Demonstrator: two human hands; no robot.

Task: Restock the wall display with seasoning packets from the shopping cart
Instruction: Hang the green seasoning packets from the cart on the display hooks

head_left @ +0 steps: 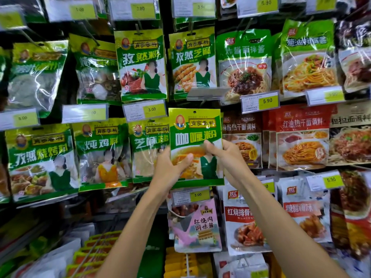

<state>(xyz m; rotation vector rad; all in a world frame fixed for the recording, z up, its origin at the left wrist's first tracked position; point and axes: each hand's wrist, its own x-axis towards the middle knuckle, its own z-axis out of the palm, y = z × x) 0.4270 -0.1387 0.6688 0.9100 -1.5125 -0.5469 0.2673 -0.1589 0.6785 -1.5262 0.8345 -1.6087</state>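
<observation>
Seasoning packet (195, 135) is upright, held in front of the wall display (165, 25). Both grips pinch it: left grip (172, 167) thumb on the lower-left front, right grip (225, 155) thumb at the right edge. I can't see the fingers behind it. Hang hole (194, 112) sits at the top edge. Sesame packet (149, 149) crowds the left side, price tag (190, 194) sits just below. Bottom-left stock is blurred and cut off.

Yellow price tags (268, 100) marked 3.00, 3.80, 5.90
</observation>
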